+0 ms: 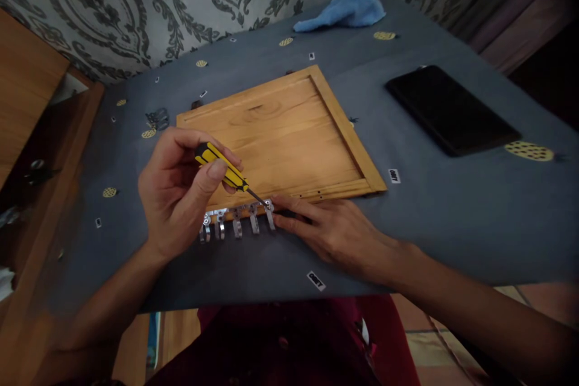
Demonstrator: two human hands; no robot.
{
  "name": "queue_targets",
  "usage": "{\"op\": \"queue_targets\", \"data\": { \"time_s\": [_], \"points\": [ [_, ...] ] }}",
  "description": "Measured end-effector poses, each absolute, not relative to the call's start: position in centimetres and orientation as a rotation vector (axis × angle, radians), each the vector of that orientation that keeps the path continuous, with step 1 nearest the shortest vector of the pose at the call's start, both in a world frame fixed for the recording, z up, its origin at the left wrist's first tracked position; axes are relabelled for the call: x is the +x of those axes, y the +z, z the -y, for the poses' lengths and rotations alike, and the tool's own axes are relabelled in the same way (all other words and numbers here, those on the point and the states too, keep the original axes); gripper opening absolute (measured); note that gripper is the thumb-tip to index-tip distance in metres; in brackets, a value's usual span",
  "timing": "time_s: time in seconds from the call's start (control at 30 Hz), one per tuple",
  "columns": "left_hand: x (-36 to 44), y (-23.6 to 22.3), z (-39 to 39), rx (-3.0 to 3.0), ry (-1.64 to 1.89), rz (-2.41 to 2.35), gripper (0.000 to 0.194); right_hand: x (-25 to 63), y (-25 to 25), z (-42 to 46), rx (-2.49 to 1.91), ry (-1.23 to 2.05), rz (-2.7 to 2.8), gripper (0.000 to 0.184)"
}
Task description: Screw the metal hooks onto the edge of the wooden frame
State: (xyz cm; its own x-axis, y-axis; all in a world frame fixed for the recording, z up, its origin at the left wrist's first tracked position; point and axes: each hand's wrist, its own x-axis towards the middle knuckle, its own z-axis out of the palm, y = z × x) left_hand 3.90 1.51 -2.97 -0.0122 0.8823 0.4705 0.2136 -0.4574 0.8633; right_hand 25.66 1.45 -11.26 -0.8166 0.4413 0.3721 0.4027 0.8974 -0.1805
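A wooden framed board [289,132] lies flat on the grey-blue cloth. Along its near edge sits a metal hook rail [235,220] with several silver hooks pointing toward me. My left hand [176,193] is closed round a yellow and black screwdriver [224,170], whose tip rests at the right end of the rail. My right hand [335,232] lies flat on the cloth just right of the rail, its fingertips pressed against the rail's end and the board's edge.
A black tablet [452,110] lies at the right. A blue cloth [344,12] is bunched at the far edge by the patterned wall. Small dark parts [157,119] lie left of the board. A wooden cabinet [27,90] stands at the left.
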Motion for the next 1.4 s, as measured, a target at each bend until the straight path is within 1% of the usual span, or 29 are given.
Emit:
{"op": "queue_targets", "data": {
  "time_s": [0.23, 0.47, 1.03, 1.2, 1.4],
  "points": [
    [3.89, -3.42, -1.42, 1.718, 1.503, -1.132, 0.009, 25.70, -11.34, -1.50, -0.624, 0.108, 2.661, 0.043],
    [3.74, -3.46, -1.41, 1.690, 1.506, -1.095, 0.011, 25.75, -11.43, -1.43, -0.645, 0.136, 2.685, 0.048],
    [4.12, -2.82, -0.89, 1.732, 1.497, -1.213, 0.015, 25.77, -11.15, -1.40, -0.635, 0.101, 2.667, 0.044],
    [3.88, -3.15, -1.02, 1.749, 1.465, -1.155, 0.013, 25.78, -11.08, -1.40, -0.656, 0.113, 2.692, 0.046],
    [4.07, -3.09, -0.91, 1.779, 1.487, -1.130, 0.012, 25.87, -11.18, -1.44, -0.625, 0.156, 2.684, 0.044]
  ]
}}
